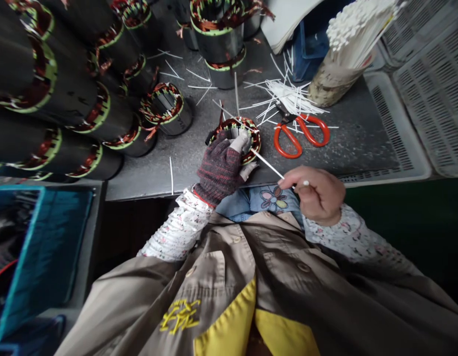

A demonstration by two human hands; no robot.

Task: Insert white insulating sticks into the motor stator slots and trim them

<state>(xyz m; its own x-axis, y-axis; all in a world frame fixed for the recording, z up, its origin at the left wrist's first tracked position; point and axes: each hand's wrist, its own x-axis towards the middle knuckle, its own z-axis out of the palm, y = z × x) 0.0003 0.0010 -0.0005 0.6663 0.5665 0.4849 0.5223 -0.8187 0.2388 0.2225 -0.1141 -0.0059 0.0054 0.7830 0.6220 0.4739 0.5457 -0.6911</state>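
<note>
The brown jacket (238,277) is nearest the camera. The gloved left hand (220,165) rests on the wound stator (256,142); whether it is clamped cannot be told. The right hand (319,193) pinches a white strip (268,164) extending leftward to the stator. Scissors (304,129) lie beyond it.

One gloved left hand (219,167) and one bare right hand (319,193), two in all, hold one wound stator (256,142) and one white stick (269,164). At least ten other stators (173,117) show. One pair of scissors (304,129), one tub (330,81), one teal crate (65,242); loose white strips (293,96) number in dozens.
</note>
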